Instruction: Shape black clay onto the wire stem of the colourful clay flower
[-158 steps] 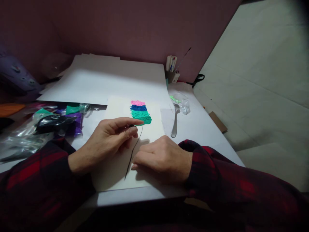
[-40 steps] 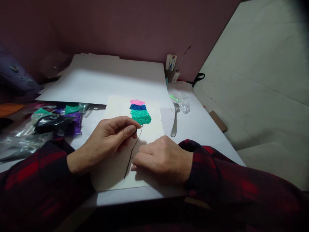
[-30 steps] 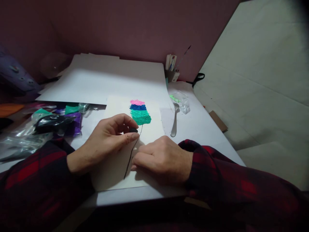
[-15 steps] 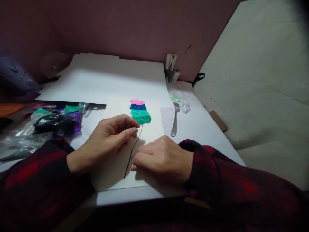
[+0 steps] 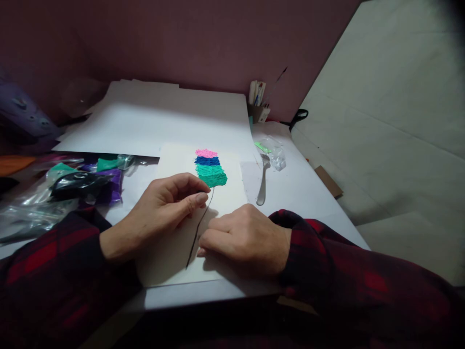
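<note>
A cream-coloured sheet (image 5: 232,194) lies before me, bearing a patch of textured, clay-like material (image 5: 211,174) in pink, dark blue and green bands. From the green band a thin black strand (image 5: 198,227) runs down the sheet, slightly curved. My left hand (image 5: 170,203) is closed in a pinch beside the strand's upper end, just under the green band; what lies between thumb and forefinger is too small to name. Resting on the sheet to the right of the strand, my right hand (image 5: 243,237) is closed with fingers curled under, so anything in it is hidden.
A metal fork (image 5: 262,182) lies to the right, near a crumpled clear bag (image 5: 278,157) and a light green piece (image 5: 262,147). Plastic bags of coloured material (image 5: 83,182) crowd the left. Large white sheets (image 5: 163,111) lie behind, with a pen holder (image 5: 257,109) at the back.
</note>
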`<move>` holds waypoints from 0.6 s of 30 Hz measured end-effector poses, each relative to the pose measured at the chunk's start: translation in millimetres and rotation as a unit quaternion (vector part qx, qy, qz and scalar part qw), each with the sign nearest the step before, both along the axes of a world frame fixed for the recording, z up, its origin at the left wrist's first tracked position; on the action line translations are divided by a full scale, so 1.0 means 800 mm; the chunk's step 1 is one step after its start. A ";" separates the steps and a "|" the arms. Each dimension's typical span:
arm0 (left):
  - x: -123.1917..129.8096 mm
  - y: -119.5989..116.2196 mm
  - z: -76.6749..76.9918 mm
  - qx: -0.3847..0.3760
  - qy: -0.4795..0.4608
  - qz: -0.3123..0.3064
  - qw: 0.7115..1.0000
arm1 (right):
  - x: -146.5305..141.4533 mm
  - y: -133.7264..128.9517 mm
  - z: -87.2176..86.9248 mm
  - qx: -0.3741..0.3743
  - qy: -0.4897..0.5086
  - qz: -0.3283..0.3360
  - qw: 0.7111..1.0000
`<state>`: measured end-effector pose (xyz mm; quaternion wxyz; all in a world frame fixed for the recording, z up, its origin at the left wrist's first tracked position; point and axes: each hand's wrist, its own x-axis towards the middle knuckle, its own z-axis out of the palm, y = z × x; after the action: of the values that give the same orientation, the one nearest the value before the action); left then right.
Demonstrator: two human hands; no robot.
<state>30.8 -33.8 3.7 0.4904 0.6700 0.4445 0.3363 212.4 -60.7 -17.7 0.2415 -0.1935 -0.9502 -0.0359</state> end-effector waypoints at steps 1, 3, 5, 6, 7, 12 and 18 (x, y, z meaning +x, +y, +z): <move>0.000 0.000 0.000 0.000 0.001 0.000 1.000 | 0.000 0.000 0.000 0.001 -0.001 -0.001 1.000; -0.001 0.001 0.000 0.002 0.002 0.000 1.000 | 0.000 0.000 0.001 0.002 -0.002 -0.003 1.000; -0.001 0.001 -0.001 0.003 0.001 -0.002 1.000 | 0.000 0.000 0.001 -0.001 -0.003 -0.002 1.000; -0.001 0.001 -0.001 0.001 0.000 -0.003 1.000 | 0.000 0.000 0.001 -0.002 -0.003 -0.002 1.000; -0.002 0.001 -0.001 0.000 -0.002 -0.003 1.000 | 0.000 0.000 0.001 -0.002 -0.003 -0.001 1.000; -0.001 0.002 -0.002 0.000 -0.002 -0.007 1.000 | 0.001 0.000 0.001 0.002 -0.003 -0.001 1.000; -0.003 0.002 -0.002 0.006 0.022 -0.002 1.000 | 0.002 0.000 0.002 -0.006 -0.006 0.004 1.000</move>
<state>28.3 -32.2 1.7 0.4771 0.6811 0.4515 0.3235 213.9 -60.9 -16.0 0.2346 -0.1914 -0.9526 -0.0302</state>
